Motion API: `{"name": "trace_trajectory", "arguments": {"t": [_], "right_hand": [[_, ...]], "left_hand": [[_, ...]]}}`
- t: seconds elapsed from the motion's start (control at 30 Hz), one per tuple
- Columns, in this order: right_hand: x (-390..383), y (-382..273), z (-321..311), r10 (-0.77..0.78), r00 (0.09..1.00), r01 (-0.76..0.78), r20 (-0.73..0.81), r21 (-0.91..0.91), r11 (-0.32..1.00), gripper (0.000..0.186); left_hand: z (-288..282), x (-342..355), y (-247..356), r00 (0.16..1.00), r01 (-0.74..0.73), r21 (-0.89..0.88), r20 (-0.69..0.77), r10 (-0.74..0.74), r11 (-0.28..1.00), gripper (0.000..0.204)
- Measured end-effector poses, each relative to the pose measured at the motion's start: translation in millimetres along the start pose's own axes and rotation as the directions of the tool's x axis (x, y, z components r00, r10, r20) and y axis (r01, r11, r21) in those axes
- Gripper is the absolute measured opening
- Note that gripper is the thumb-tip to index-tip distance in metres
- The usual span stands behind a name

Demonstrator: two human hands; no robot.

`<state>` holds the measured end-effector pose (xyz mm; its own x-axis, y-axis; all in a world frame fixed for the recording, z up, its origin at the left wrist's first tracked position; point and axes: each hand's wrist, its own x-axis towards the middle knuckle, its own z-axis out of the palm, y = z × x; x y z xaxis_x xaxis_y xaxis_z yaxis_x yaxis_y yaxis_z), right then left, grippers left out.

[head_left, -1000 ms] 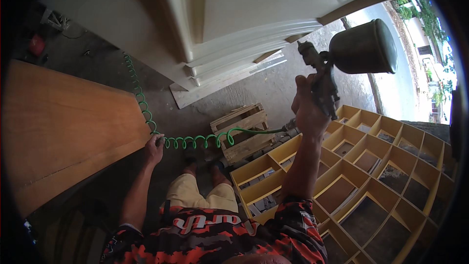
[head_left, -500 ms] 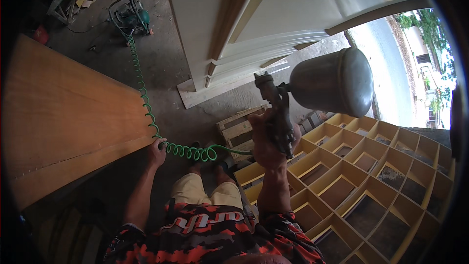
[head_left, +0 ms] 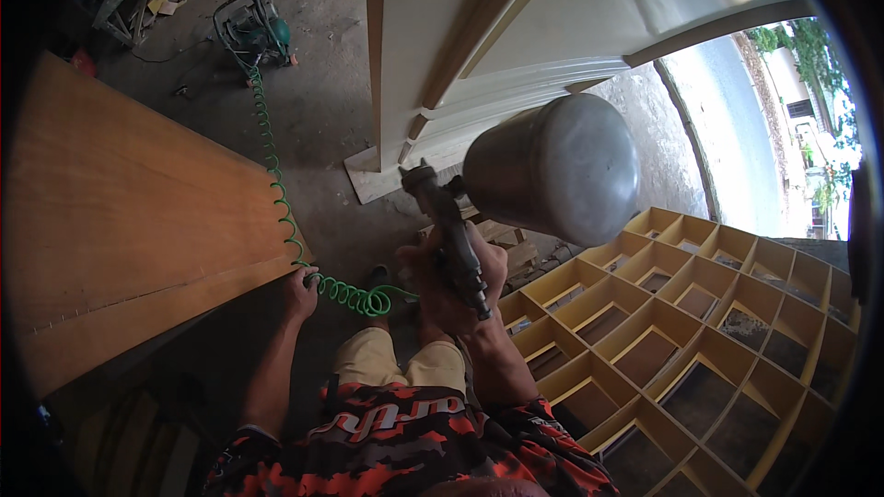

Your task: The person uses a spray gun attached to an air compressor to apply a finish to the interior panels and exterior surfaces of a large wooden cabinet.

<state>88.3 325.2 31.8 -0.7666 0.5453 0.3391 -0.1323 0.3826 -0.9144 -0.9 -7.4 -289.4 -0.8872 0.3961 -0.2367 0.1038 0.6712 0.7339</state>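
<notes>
Spray gun (head_left: 453, 235), metal, with large round cup (head_left: 552, 168) mounted on top: clenched in the right hand (head_left: 451, 285) by the handle, raised close under the camera, nozzle end pointing up and left toward the pale panelled door (head_left: 516, 46) that leans upright ahead. Coiled green air hose (head_left: 276, 193): runs from the gun's base, sags in tight loops in front of the knees, passes through the left hand (head_left: 299, 287), which is closed round it near the edge of the board (head_left: 129, 221), then trails away over the concrete floor (head_left: 322, 101) to a small green compressor (head_left: 258, 28) at the far top left. Board: broad, brown, lying flat at the left. Yellow grid shelf (head_left: 700, 331): lying on its back at the right, open cells facing up, just beside the right forearm. Wooden pallet (head_left: 511, 244): partly hidden behind gun and hand. Step in hand, as judged: gun held ready and hose gathered clear, no spray visible; whether the trigger is pressed cannot be told. Next move, as judged: calls for squaring the nozzle to whichever surface is to be coated, with the left hand feeding slack so the coil neither drags across the board nor tugs the gun off line.
</notes>
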Motion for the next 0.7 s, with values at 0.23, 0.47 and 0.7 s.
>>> {"name": "trace_trajectory", "arguments": {"t": [0.23,0.47,0.7], "right_hand": [[1,14,-10,0.029,0.998,-0.031,0.053,0.044,0.999,0.037],[21,20,-51,0.091,0.996,-0.091,-0.004,-0.024,0.996,0.038],[42,43,-105,0.055,0.998,-0.056,-0.018,-0.027,0.998,0.031]], "left_hand": [[3,-1,-18,1.0,0.01,0.016,0.011,-0.01,1.0,0.023],[12,-1,9,0.996,0.077,0.041,0.051,-0.079,0.996,0.023],[32,1,30,0.998,0.054,0.072,0.027,-0.056,0.996,0.022]]}}
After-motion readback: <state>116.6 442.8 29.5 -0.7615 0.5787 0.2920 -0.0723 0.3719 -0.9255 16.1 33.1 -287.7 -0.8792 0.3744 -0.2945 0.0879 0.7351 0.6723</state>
